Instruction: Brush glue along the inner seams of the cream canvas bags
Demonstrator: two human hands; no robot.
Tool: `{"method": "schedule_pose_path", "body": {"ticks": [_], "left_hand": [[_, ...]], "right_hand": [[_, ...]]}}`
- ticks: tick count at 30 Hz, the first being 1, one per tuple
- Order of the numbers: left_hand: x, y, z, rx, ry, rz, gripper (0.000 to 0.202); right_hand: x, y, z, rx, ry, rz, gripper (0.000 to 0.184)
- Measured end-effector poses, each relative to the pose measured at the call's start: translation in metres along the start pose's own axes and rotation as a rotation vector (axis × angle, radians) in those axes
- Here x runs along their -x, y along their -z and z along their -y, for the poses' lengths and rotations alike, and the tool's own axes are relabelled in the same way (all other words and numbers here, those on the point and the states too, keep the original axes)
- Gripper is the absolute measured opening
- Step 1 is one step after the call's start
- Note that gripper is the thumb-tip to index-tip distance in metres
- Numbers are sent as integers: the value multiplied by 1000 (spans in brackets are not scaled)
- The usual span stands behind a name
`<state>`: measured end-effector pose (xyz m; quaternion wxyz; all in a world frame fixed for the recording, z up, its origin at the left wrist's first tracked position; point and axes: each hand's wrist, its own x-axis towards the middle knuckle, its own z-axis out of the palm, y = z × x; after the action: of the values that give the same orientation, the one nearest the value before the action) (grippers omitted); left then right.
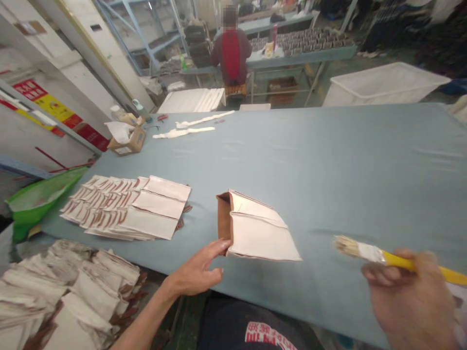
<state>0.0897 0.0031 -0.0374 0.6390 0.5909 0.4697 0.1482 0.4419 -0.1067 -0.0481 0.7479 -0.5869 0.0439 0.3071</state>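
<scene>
In the head view, a cream fabric pouch (260, 233) with a brown lining (224, 218) lies on the table, its mouth gaping to the left. The fingers of my left hand (199, 270) touch the lower corner of that mouth; the thumb is held apart, and nothing is gripped. At the right, my right hand (419, 291), slightly blurred, is closed round the yellow handle of a paintbrush (368, 253). The pale bristles point left, above the table and apart from the pouch.
Overlapping cream pieces (124, 209) lie left on the blue-grey table (310, 160). More pieces (73, 296) are heaped below its near edge. A tissue box (127, 141) and two pale strips (186, 132) sit farther back. Beyond are a white bin (383, 85) and a seated person (231, 56).
</scene>
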Motion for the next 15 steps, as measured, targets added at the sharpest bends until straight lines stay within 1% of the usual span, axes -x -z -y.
{"method": "schedule_pose_path", "body": {"ticks": [1, 2, 4, 6, 7, 9, 11, 13, 15], "left_hand": [[3, 3, 18, 8, 65, 11, 57], [4, 4, 37, 24, 123, 19, 58], [0, 1, 72, 54, 212, -4, 46], [-10, -8, 102, 54, 276, -81, 33], [-16, -14, 114, 45, 302, -144, 31], [-29, -23, 132, 10, 348, -304, 33], [-44, -30, 144, -36, 382, -478, 36], [-61, -33, 151, -89, 408, -640, 39], [-78, -35, 154, -137, 426, -747, 41]], "right_hand": [[-1, -6, -1, 13, 1, 9, 17], [-1, -9, -2, 30, 2, 24, 19], [-4, -12, -5, 69, -30, 66, 26], [-9, -10, -7, 100, -97, 97, 38], [-11, -9, -9, 113, -135, 111, 42], [-15, -5, -13, 131, -185, 126, 47], [-19, -2, -18, 154, -208, 147, 50], [-21, 0, -24, 175, -228, 164, 54], [-22, 1, -29, 186, -257, 171, 55]]}}
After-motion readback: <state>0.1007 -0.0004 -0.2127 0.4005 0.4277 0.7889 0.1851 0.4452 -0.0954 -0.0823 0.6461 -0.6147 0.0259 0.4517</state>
